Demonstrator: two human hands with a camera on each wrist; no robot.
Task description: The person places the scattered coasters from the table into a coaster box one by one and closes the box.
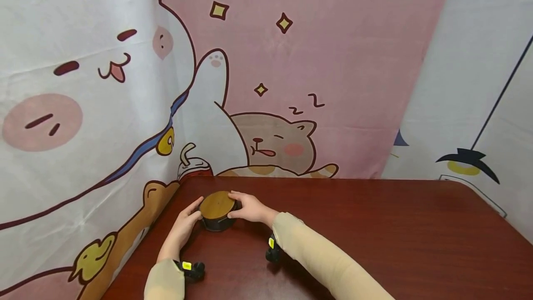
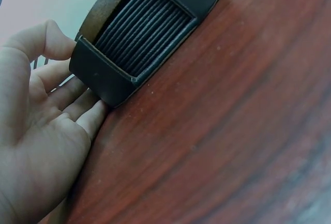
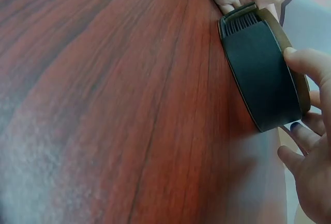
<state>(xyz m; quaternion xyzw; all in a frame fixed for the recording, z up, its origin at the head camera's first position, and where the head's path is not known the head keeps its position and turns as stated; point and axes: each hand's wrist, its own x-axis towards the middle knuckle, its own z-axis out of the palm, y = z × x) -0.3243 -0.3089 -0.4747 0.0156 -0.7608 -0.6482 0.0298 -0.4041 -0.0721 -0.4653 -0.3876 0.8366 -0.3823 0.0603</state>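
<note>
A round black coaster holder [image 1: 219, 224] with a brown top disc [image 1: 217, 204] is at the table's far left. Through a gap in its wall, the left wrist view shows a stack of thin black layers [image 2: 145, 30], which look like coasters. My left hand [image 1: 185, 226] grips the holder's left side, thumb near the upper rim and fingers along the wall. On the opposite side, my right hand [image 1: 250, 208] holds it, with the thumb [image 3: 305, 63] against the brown edge in the right wrist view. Some right fingertips are hidden behind the holder.
The reddish-brown wooden table [image 1: 374, 235] extends right and toward me. A cartoon-printed cloth [image 1: 333, 59] hangs behind its far edge and along its left side. Black wrist cameras [image 1: 193, 270] are strapped to both wrists.
</note>
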